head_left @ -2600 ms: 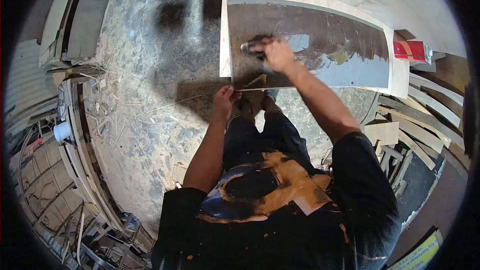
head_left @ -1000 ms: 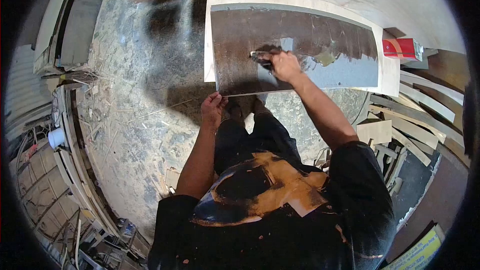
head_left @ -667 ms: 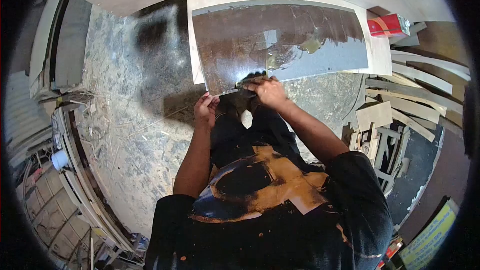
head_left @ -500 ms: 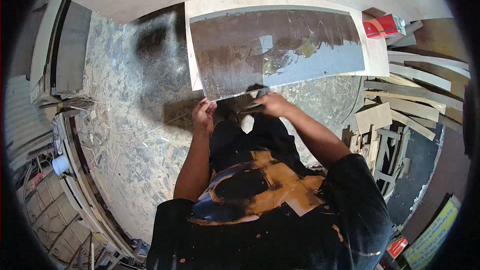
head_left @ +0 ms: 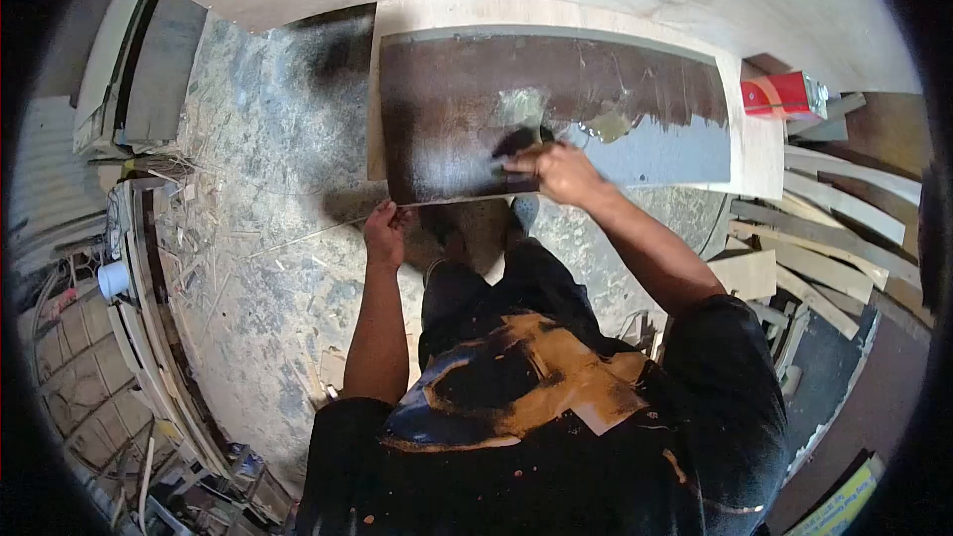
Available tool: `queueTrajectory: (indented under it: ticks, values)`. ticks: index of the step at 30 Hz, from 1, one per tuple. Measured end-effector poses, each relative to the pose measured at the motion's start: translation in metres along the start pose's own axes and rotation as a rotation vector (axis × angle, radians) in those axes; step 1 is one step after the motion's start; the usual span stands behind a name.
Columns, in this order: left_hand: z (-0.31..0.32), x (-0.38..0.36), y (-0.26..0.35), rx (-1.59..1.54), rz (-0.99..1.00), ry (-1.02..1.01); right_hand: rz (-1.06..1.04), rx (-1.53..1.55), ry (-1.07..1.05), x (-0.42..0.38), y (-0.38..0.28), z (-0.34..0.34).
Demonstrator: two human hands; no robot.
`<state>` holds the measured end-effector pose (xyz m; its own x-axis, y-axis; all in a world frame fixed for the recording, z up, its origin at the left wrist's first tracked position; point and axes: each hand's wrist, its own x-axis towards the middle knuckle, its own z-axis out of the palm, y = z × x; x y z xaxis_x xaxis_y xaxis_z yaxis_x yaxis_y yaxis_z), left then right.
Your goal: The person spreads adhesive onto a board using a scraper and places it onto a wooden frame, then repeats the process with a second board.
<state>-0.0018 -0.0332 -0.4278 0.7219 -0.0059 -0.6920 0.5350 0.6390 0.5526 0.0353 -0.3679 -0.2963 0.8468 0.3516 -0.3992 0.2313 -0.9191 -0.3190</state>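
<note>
Far from the panel [head_left: 447, 89] sits an illegible sign [head_left: 842, 503].

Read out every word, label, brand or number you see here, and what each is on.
No text is readable.
Yellow sign, lower right: lettering too small and blurred.
Red box: no legible lettering.

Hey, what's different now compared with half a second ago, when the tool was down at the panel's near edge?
The right hand has moved away from the body, bringing the dark tool back over the panel. Nothing was let go. The left hand stays at the panel's near left corner, and the red box remains at the right.
</note>
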Motion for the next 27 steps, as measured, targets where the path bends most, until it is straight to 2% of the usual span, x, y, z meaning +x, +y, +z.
queueTrajectory:
  ticks: [1,2,3,4,5,6,7,9,11,13,16,18,19,21,22,24,25,27]
  values:
    - [0.003,-0.002,0.001,0.034,0.017,0.022,0.116,0.066,-0.116,0.008,-0.007,-0.033]
    - [0.003,-0.005,0.000,0.069,0.033,0.050,-0.031,-0.126,0.162,0.025,0.021,-0.027]
    - [0.003,-0.006,-0.002,0.065,0.043,0.064,0.121,-0.128,0.093,0.038,0.020,-0.053]
    - [0.004,-0.004,-0.004,0.053,0.064,0.077,0.125,-0.080,0.208,0.059,0.041,-0.049]
    - [0.003,-0.002,-0.006,0.042,0.082,0.091,0.125,-0.181,0.243,0.078,0.061,-0.041]
    - [0.001,-0.002,-0.009,0.076,0.130,0.072,0.153,-0.182,0.230,0.099,0.082,-0.022]
    - [-0.001,-0.003,-0.010,0.075,0.131,0.090,0.139,-0.176,0.220,0.099,0.082,-0.010]
    - [-0.002,-0.004,-0.008,0.017,0.132,-0.001,0.107,-0.195,0.145,0.099,0.080,0.006]
    - [-0.001,-0.009,-0.009,0.012,0.142,0.015,0.093,-0.186,0.058,0.067,0.053,0.010]
    - [0.004,-0.006,-0.007,0.014,0.135,0.026,-0.017,-0.273,0.120,0.038,0.038,0.030]
    - [0.009,-0.010,-0.005,0.004,0.105,0.058,0.073,-0.177,0.099,0.008,0.027,0.074]
    - [0.010,-0.010,-0.005,0.001,0.089,0.040,-0.096,-0.091,0.195,-0.011,0.022,0.100]
    - [0.007,-0.009,-0.005,-0.003,0.080,0.035,-0.084,-0.095,0.200,-0.022,0.013,0.098]
    - [0.003,-0.007,-0.007,-0.014,0.087,0.041,-0.133,-0.179,0.015,-0.040,-0.004,0.094]
    - [0.003,-0.005,-0.006,-0.016,0.070,0.082,-0.120,-0.183,0.023,-0.049,-0.005,0.097]
    - [0.007,-0.007,-0.005,0.015,0.069,0.101,-0.155,0.073,-0.138,-0.060,0.003,0.099]
    - [0.012,-0.003,-0.004,0.009,0.073,0.095,-0.156,0.065,-0.135,-0.059,0.010,0.081]
    - [0.009,-0.009,-0.006,-0.012,0.089,0.097,0.110,0.638,0.027,-0.061,0.026,0.043]
